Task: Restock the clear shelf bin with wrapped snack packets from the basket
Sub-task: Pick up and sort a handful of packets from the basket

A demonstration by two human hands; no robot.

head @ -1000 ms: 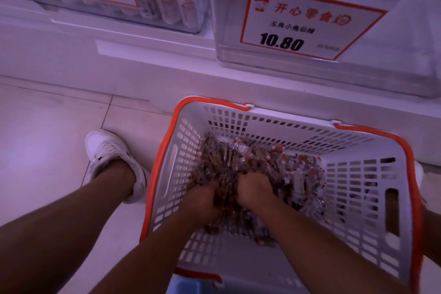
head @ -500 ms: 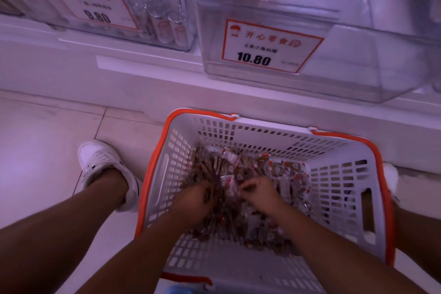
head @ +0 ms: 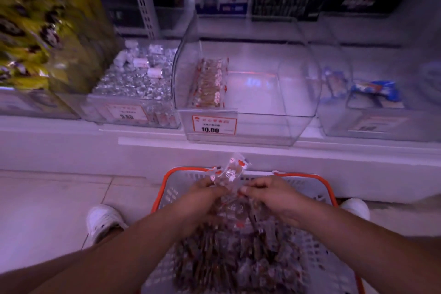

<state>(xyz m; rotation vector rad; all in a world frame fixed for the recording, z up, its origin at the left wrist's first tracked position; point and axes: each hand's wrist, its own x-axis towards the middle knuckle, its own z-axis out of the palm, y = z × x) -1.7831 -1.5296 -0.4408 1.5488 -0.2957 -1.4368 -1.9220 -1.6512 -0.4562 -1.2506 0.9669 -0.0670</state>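
Packets (head: 230, 172) in clear wrap with red-and-white ends stick up in a bunch between two hands, raised just above the far rim of the basket (head: 333, 188). The left hand (head: 202, 196) has its fingers curled round the left side of the bunch; the right hand (head: 269, 194) pinches the right side with bent fingers and thumb. Below them the white slotted basket with its orange rim stands on the floor, heaped with more brown packets (head: 238, 253) of the same kind, blurred in the near half.

Straight ahead, on the lowest shelf, sits the clear shelf bin (head: 274, 93) with a curved open top. A single neat row of the same packets (head: 211, 83) lies along its left wall; the rest of its floor is bare plastic. A red-bordered price tag (head: 214, 125) reading 10.80 is fixed to its front left corner.

Against the bin's left wall is another clear bin (head: 133, 93) filled with silvery wrapped sweets, with its own tag reading 9.80. Further left, yellow-green bags (head: 45, 38) lean out, badly blurred. To the right stands a third clear bin (head: 372, 102) with a few blue-wrapped items. Dark boxes line the shelf above.

A white shoe (head: 102, 221) rests on the tiled floor left of the basket, and another white shoe (head: 355, 207) shows at its far right corner.
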